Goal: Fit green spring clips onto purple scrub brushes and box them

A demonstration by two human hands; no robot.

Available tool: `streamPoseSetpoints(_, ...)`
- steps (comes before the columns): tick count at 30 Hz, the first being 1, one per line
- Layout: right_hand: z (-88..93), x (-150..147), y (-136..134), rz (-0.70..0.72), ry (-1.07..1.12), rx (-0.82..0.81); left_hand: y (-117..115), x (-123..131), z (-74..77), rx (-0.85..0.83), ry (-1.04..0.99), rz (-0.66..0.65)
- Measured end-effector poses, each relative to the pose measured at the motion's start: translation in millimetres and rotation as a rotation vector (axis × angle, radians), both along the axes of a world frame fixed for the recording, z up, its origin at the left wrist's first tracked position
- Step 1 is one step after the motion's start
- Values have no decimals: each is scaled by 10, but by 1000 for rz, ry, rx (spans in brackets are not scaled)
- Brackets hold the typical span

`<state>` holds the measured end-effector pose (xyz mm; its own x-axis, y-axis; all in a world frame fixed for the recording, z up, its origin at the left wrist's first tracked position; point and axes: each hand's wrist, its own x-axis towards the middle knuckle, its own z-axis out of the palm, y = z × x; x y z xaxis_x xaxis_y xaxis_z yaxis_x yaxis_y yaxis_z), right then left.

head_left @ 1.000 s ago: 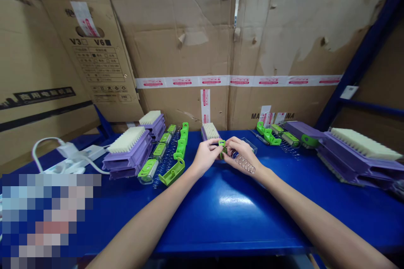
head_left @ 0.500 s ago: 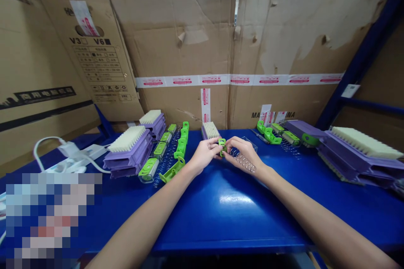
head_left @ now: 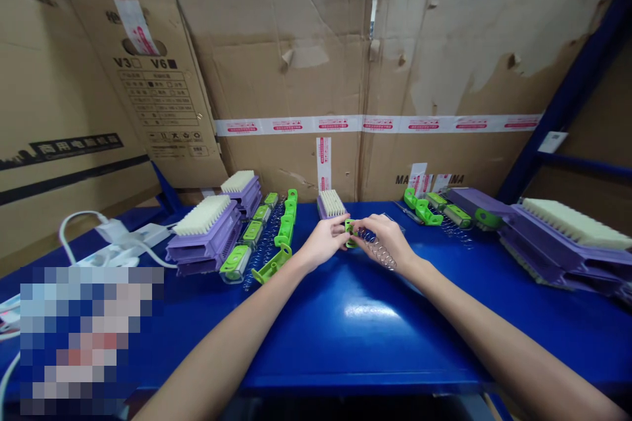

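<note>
Head view | left hand (head_left: 323, 243) pinching green bracket (head_left: 350, 242) | right hand (head_left: 388, 237), nearer the spring (head_left: 381, 252), pinching its far-left end beside the bracket | long axis slants near-right along the palm

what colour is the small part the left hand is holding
The small part is bright green, as the head view shows.

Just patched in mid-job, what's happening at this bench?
A person is working at a blue table. The left hand holds a small green part, and the right hand has a coiled metal spring, one end close to that part; whether it's attached is too small to tell. A purple brush lies just beyond the hands, with a row of green brackets to the left.
</note>
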<state>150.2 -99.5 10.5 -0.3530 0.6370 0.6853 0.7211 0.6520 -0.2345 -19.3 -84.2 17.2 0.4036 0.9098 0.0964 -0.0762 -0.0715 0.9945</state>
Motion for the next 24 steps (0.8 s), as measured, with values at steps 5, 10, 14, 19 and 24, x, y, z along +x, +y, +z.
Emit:
streamPoseSetpoints(5, 5, 9, 4, 33, 114, -49, -32, 12, 4, -68, -56, -18)
streamPoseSetpoints(10, 13, 1, 3, 68, 388, -231, -87, 11, 65, -142, -186, -87)
streamPoseSetpoints(14, 44, -22, -16, 79, 500, -297, -104, 16, 89, -151, -237, -114)
streamPoseSetpoints(19, 59, -43, -23, 128, 504, -289, -92, 39, 70, -126, -216, -106)
streamPoseSetpoints(24, 1, -45, 13, 144, 467, -276, -60, 71, 24, -112, -179, 46)
